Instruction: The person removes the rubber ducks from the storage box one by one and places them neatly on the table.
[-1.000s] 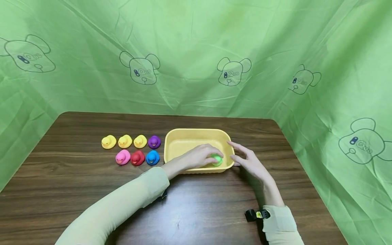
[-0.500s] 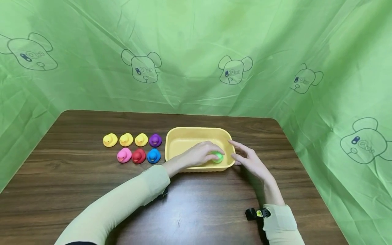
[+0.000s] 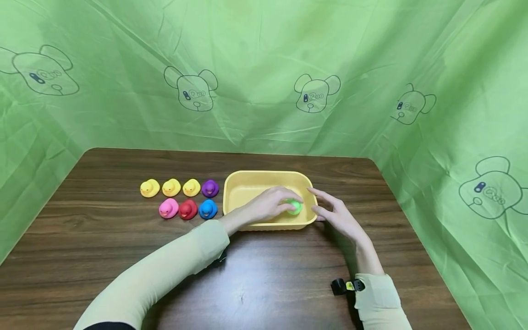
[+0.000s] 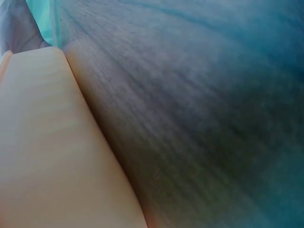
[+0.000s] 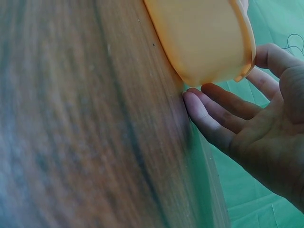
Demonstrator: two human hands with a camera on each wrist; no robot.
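Observation:
In the head view, my left hand (image 3: 270,205) reaches over the front rim into a pale yellow plastic basin (image 3: 243,189). Its thumb and fingers hold a small, round, light green toy (image 3: 294,207) near the basin's right end; the hand covers part of it. My right hand (image 3: 339,215) is at the outside of that end, with its thumb and fingers spread and lightly bent against the rim and wall. The right wrist view shows the fingers of this hand (image 5: 270,111) extended by the basin wall (image 5: 204,38). From the left wrist, only the basin's outer side (image 4: 57,137) shows clearly.
Left of the basin, rubber ducks stand in two rows on the wooden table (image 3: 264,275): three yellow ones and a purple duck (image 3: 210,188) behind, then a pink duck (image 3: 168,208), a red duck (image 3: 188,209) and a blue duck (image 3: 208,209). Green cloth (image 3: 255,68) surrounds the table.
The head view shifts slightly. Both hands keep almost the same place at the basin, and the green toy stays in my left hand near its right end.

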